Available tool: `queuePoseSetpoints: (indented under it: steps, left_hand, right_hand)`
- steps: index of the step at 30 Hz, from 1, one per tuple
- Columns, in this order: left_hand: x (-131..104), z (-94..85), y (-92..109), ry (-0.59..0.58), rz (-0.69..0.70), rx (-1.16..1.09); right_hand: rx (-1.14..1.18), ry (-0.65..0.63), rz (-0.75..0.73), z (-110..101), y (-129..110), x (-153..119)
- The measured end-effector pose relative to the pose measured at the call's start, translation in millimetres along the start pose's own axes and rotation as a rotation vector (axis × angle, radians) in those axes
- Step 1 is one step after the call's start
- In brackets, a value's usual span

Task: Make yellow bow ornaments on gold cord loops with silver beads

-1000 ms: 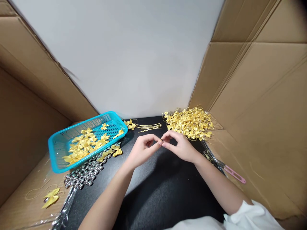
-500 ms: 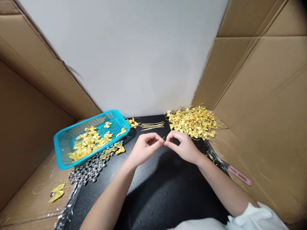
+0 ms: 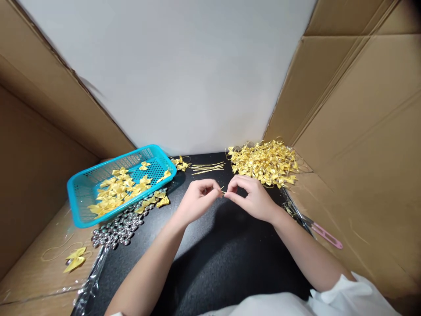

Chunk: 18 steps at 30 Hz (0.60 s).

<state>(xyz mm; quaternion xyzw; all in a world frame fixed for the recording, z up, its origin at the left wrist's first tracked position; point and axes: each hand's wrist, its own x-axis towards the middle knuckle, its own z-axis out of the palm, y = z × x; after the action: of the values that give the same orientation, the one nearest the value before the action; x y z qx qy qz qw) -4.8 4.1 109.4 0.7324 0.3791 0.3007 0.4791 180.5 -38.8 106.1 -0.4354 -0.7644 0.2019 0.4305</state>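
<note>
My left hand (image 3: 202,199) and my right hand (image 3: 250,197) meet fingertip to fingertip over the black tabletop (image 3: 210,250). Both are closed in a pinch on a thin gold cord (image 3: 223,192), of which only short bits show between the fingers. Just beyond them lie several straight gold cords (image 3: 208,167) side by side. A large heap of yellow ribbon bows (image 3: 266,162) with cord loops is at the back right, near my right hand. To the left of my left hand, a few loose yellow bows (image 3: 162,201) rest by silvery beads (image 3: 121,226).
A turquoise basket (image 3: 74,206) holding yellow bows stands at the left. One finished-looking bow with a cord loop (image 3: 76,259) lies on cardboard at the lower left. Pink-handled scissors or a cutter (image 3: 327,235) lie at the right edge. Cardboard walls (image 3: 362,109) flank the table.
My fingertips have drawn slightly apart, so more of the gold cord shows between them. The whole view has shifted a little.
</note>
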Motion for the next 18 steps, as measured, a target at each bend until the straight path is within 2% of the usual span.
queuePoseSetpoints:
  steps: [6,11,18]
  left_hand:
    - [0.4,2.7,1.5,0.036,0.024,-0.023]
    - [-1.9,3.7,3.0,0.067,0.059,0.074]
    - [-1.3,4.8,2.4,0.045,0.073,0.117]
  right_hand:
    - [-0.009,0.027,0.062,1.6,-5.3,-1.6]
    - [0.053,0.061,0.112,5.5,-7.6,-1.5]
    - [-0.123,0.139,0.000,4.5,-7.8,-1.4]
